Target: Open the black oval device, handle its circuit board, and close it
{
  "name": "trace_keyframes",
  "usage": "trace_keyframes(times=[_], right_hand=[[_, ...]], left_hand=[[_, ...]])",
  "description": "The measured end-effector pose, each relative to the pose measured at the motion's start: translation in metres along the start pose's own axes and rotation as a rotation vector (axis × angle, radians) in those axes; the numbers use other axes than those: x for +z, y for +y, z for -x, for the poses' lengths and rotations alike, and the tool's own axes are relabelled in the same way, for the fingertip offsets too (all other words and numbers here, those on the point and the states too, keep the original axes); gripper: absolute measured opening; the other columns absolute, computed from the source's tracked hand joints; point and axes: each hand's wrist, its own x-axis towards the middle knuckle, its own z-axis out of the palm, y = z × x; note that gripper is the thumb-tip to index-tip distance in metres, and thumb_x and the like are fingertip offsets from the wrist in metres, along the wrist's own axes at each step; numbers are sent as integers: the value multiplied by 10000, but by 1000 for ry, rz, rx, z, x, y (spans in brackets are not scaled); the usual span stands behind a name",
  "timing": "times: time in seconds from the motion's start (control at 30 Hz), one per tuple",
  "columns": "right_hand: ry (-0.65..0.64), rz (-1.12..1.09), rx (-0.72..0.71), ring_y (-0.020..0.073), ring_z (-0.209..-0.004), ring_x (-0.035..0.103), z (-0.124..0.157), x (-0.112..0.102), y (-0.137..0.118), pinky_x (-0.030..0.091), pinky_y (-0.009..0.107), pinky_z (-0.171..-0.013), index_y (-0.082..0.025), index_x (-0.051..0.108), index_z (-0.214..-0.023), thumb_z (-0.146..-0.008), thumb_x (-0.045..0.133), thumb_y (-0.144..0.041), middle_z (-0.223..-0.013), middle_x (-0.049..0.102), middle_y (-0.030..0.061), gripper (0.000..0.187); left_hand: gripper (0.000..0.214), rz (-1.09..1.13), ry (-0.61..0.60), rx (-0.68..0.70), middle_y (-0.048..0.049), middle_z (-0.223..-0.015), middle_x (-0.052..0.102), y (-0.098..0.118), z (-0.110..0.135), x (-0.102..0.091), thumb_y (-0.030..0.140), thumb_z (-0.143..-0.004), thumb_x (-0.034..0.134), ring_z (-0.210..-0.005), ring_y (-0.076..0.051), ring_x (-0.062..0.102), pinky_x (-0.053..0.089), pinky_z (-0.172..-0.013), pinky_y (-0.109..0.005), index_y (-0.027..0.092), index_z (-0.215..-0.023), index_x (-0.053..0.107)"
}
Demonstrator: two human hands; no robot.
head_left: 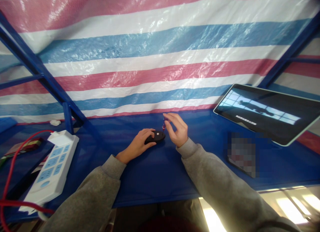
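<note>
A black computer mouse (158, 136) lies on the blue shelf (155, 175), with a small pale round spot on its upward face. My left hand (140, 141) grips its left end between thumb and fingers. In my right hand (177, 128) is a small screwdriver (164, 124), pinched by its reddish-purple handle and held nearly upright. Its thin shaft points down to the mouse's right end; whether the tip sits in a screw is too small to tell.
A white power strip (53, 165) with a red cable (12, 168) lies at left. To the right a tablet-like screen (265, 112) leans near the back, a blurred-out flat object (242, 155) before it. Blue metal posts (47, 78) and a striped plastic sheet (160, 52) stand behind.
</note>
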Motion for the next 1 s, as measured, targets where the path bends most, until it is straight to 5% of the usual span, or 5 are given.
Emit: trace_keyframes(times=[1.0], right_hand=[[10, -7, -29, 200, -956, 644, -1, -1, 2, 562, 367, -854, -208, 611, -1222, -894, 528, -177, -1090, 659, 102, 340]], left_hand=[[176, -5, -8, -1, -83, -1268, 567, 1, -1, -1, 349, -873, 613, -1190, -234, 504, 391, -1025, -423, 225, -966, 528]])
